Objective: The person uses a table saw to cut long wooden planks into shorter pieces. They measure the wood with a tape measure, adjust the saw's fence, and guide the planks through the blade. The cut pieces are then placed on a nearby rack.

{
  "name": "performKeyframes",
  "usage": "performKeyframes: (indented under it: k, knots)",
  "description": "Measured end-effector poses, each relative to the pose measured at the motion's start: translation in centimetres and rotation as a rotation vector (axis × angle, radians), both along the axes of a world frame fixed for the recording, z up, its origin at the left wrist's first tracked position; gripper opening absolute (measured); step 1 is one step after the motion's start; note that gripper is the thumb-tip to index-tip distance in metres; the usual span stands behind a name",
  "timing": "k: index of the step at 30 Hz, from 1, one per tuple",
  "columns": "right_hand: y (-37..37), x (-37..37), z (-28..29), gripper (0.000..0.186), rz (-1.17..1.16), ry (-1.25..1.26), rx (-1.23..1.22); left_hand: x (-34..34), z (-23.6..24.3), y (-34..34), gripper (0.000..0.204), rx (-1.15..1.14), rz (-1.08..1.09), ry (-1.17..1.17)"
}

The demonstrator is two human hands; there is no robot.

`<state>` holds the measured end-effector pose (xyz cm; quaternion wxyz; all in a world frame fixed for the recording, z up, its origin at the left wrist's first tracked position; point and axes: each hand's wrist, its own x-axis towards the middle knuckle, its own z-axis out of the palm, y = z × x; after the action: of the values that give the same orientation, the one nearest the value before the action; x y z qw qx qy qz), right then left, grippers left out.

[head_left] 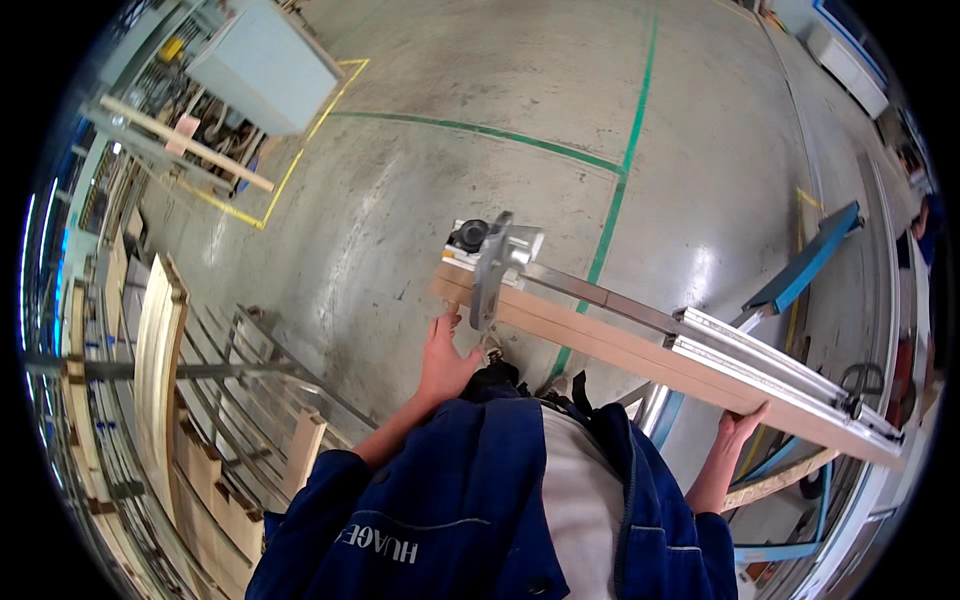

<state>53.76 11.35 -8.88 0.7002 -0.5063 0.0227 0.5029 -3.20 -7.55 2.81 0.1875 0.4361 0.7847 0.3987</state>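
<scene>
A long, light brown wooden board (620,345) runs slantwise in front of me, along a metal guide rail (600,294). At its left end my left hand (445,360) has its fingertips on the near edge, with the thumb held apart below. Farther right, my right hand (740,426) grips the near edge, partly hidden by the board. Just past my left fingertips stands a grey metal stop plate (491,270) across the board, beside a black round knob (469,235). Silver aluminium rails (770,365) lie along the far side of the board's right part.
On my left a metal rack (240,370) holds wooden profiles (158,360). A grey cabinet (265,68) and a yellow floor line (297,160) are at the far left. To the right are a blue machine arm (805,258) and a curved wooden edge (782,480). Green lines (628,150) cross the concrete floor.
</scene>
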Motion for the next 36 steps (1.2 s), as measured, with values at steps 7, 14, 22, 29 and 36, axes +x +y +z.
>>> performKeyframes:
  k: [7,14,22,29,36]
  knots:
    - [-0.2,-2.7,0.2,0.060,0.052,-0.013,-0.043,-7.2,-7.6,0.8,0.072,0.039,0.428,-0.259]
    - [-0.9,-6.4,0.1,0.060,0.030,-0.016,0.015,-12.2,-8.2,5.3,0.064,0.218,0.460,-0.654]
    - [-1.5,-6.6,-0.3,0.062,0.069,0.037,0.061,-13.4,-9.5,4.5,0.064,0.311,0.414,-0.761]
    - [-2.0,-7.9,0.9,0.062,0.087,0.014,0.030,-13.9,-8.7,4.1,0.062,0.286,0.436,-0.818]
    - [-6.8,-3.3,-0.8,0.084,0.262,-0.085,-0.131,-13.1,-7.9,5.8,0.063,0.230,0.448,-0.736]
